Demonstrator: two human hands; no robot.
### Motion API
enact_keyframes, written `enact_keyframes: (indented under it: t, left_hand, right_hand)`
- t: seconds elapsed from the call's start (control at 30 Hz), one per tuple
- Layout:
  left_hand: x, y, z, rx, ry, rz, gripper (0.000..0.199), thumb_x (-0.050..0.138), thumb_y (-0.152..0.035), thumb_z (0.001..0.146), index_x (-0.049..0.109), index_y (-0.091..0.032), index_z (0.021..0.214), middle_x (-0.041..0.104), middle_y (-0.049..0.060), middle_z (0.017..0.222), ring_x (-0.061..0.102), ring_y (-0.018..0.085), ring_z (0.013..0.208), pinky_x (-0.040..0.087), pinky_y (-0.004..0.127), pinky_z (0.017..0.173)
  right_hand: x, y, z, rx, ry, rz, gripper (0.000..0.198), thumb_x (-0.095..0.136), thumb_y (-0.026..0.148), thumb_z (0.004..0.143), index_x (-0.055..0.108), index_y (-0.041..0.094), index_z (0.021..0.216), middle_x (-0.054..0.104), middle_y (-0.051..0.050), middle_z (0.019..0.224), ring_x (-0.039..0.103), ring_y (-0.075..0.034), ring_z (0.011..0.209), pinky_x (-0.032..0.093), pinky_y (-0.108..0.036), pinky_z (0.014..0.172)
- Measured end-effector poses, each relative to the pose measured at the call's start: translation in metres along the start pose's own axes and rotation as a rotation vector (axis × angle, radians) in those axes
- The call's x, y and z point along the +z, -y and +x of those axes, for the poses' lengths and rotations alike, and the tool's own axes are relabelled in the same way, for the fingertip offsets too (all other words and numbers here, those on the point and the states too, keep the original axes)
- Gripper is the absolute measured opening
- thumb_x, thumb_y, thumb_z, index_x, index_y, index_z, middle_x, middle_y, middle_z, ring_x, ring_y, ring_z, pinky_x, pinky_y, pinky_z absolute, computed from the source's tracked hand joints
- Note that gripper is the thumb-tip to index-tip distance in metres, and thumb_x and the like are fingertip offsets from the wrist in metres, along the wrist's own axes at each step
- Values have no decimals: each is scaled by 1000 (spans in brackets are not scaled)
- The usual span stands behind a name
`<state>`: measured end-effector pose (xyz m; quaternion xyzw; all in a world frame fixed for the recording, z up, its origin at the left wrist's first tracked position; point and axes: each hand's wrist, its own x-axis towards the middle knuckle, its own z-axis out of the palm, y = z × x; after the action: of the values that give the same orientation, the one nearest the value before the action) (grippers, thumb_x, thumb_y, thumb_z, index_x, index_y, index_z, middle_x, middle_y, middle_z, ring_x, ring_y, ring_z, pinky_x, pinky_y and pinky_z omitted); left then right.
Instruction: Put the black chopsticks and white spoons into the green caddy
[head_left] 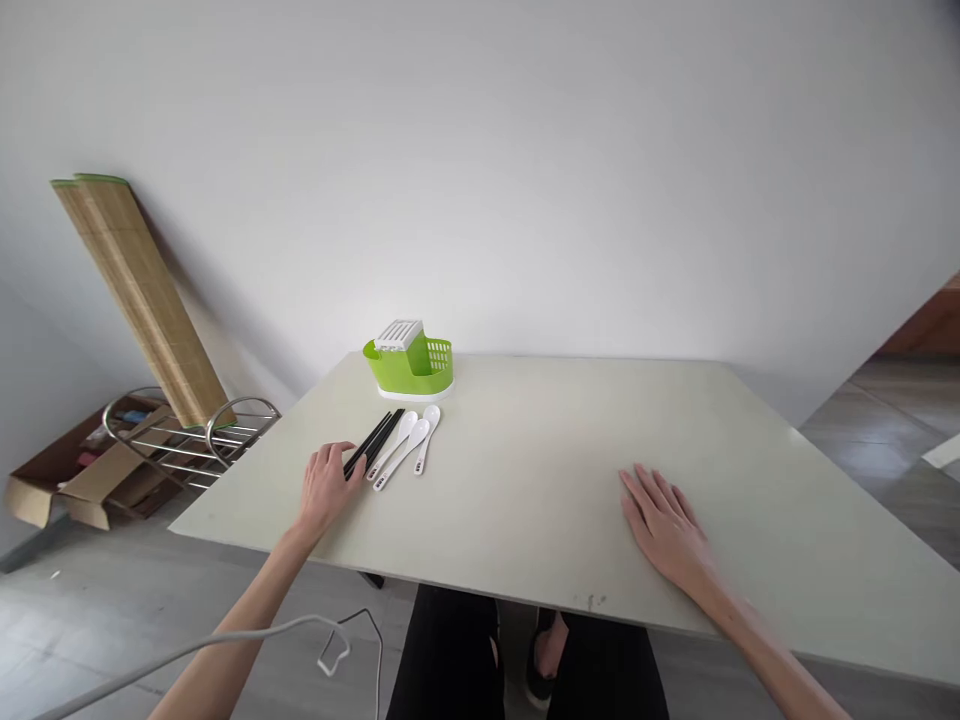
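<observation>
Black chopsticks (386, 435) lie in a bundle on the left part of the table. My left hand (328, 490) is closed around their near ends, thumb on one side and fingers on the other; the far ends rest on the tabletop. Just right of the bundle are three white spoons (405, 452), bowls pointing away from me and dark marks on their handles. Behind them stands a green and white cutlery holder (412, 372) with a slotted white top. On the right side of the table, my right hand (667, 530) lies flat, palm down, holding nothing.
The pale table (540, 460) backs onto a white wall. Left of it are a metal rack (172, 450), an open cardboard box (112, 480) and a leaning rolled bamboo mat (142, 300). A grey cable (247, 632) hangs in front at lower left.
</observation>
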<state>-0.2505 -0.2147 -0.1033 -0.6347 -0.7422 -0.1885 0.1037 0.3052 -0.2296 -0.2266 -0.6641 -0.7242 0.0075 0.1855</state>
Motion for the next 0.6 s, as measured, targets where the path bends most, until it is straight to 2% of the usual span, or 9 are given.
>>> enact_keyframes:
  t: [0.13,0.2,0.3,0.47,0.6]
  left_hand:
    - [-4,7,23,-76,261,197,73,43,-61,94,57,-5,139,61,27,137,59,42,128,48,51,103]
    - [-10,6,32,-79,383,263,75,46,-62,92,59,-4,137,61,28,139,58,42,131,49,49,103]
    - [-18,1,43,-58,536,322,65,54,-57,88,66,-7,129,62,27,140,62,38,128,52,43,100]
    - [-21,-5,56,-49,610,358,47,64,-45,80,76,-11,110,73,24,124,71,38,111,57,41,87]
    - [-21,-7,56,-49,629,370,39,68,-34,72,78,-13,104,76,23,120,73,40,109,57,42,84]
  right_hand:
    - [-2,2,-22,-11,-10,-17,69,17,56,108,41,26,165,33,-2,173,27,-27,161,26,-50,131]
    - [-3,1,-27,-21,-11,-16,68,18,57,109,41,27,165,32,0,173,27,-26,161,26,-49,131]
    - [-4,0,-29,-21,-9,-21,68,18,57,109,42,28,165,32,1,173,27,-26,161,25,-48,132]
    - [-5,1,-25,-10,-2,-26,68,17,56,109,44,25,163,33,0,173,27,-25,161,24,-48,132]
    - [-6,2,-24,4,3,-15,67,18,55,109,45,27,163,34,0,173,28,-25,161,24,-48,132]
